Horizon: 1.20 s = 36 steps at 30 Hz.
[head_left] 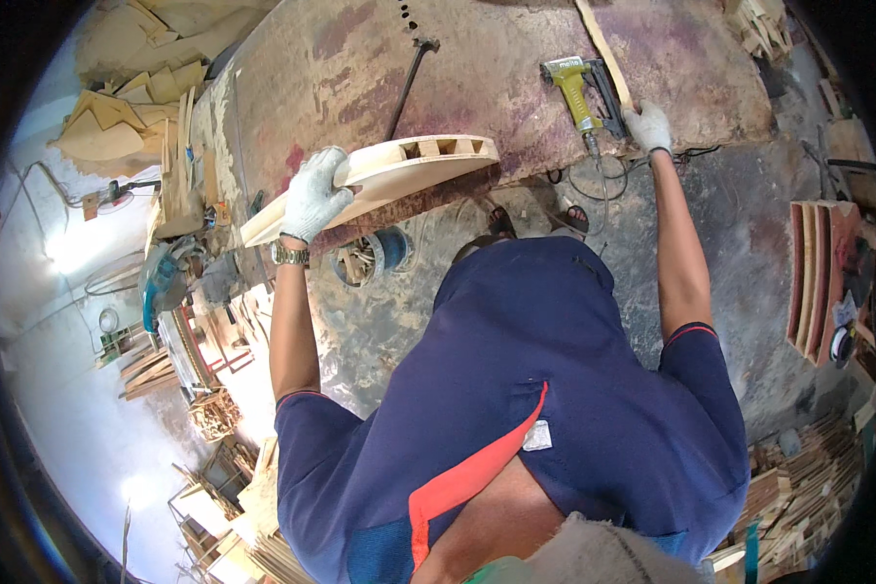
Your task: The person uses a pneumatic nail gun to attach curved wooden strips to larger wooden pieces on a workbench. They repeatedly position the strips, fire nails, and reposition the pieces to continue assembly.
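My left hand [318,198], in a white knit glove, is closed over the edge of a curved, hollow wooden panel [409,178]. Square gaps show between small blocks along the panel's far edge, and it lies at the near edge of the workbench [331,88]. At the right, my gloved right hand [647,128] has its fingers closed around the near end of a thin wooden strip [605,51]. Just left of that hand lies a yellow-green nail gun [576,94] with an air hose. A hammer [414,83] rests on the bench beyond the panel.
Below the bench edge stands a round bucket [370,256] with wood scraps in it. A blue power saw [158,287] is at the left, near stacked offcuts [146,375]. Curved wooden pieces [820,282] stand on the floor at the right. The air hose [605,190] hangs toward my feet.
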Each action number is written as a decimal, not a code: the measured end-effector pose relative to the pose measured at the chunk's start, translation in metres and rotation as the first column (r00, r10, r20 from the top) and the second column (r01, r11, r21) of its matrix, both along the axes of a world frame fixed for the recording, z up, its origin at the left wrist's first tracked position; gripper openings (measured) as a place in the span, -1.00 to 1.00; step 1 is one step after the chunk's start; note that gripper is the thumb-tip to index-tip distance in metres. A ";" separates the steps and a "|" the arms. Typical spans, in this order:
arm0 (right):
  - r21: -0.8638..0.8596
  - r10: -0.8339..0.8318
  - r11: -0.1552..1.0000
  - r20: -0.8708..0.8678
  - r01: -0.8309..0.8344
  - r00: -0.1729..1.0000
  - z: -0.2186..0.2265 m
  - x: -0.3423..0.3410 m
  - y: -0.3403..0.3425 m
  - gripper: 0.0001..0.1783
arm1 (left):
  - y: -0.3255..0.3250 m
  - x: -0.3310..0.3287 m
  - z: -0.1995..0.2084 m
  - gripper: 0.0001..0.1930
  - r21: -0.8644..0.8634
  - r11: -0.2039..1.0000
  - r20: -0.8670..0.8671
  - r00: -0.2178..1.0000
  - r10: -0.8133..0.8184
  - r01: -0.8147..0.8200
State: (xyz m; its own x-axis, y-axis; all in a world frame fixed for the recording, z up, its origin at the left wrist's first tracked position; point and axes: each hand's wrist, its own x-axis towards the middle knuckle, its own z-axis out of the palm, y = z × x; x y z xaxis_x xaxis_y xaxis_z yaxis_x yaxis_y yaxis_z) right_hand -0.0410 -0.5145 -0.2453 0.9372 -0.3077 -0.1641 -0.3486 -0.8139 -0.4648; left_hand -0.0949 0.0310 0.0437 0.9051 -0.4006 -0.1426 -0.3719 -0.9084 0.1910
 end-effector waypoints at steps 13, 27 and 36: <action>0.696 0.320 0.581 0.282 -0.422 0.905 0.079 -0.067 0.135 -0.57 | -0.035 -0.025 0.005 -0.51 0.177 0.984 0.286 0.955 -0.072 0.021; 0.590 0.499 0.328 0.555 -0.738 0.665 0.034 -0.102 0.205 -0.50 | -0.131 -0.028 -0.034 -0.50 0.459 0.822 -0.037 0.932 -0.361 0.337; 0.616 0.254 0.531 0.538 -0.581 0.803 0.015 -0.080 0.214 -0.48 | -0.143 -0.018 -0.044 -0.54 0.388 0.873 0.117 0.924 -0.364 0.295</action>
State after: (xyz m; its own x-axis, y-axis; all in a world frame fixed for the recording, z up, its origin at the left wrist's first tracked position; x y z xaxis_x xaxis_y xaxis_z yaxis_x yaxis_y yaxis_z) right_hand -0.1207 -0.3002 -0.2303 0.9530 0.2077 0.2207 0.2532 -0.1454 -0.9564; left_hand -0.1128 -0.1118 -0.0004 0.7529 -0.6329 -0.1802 -0.6580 -0.7199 -0.2209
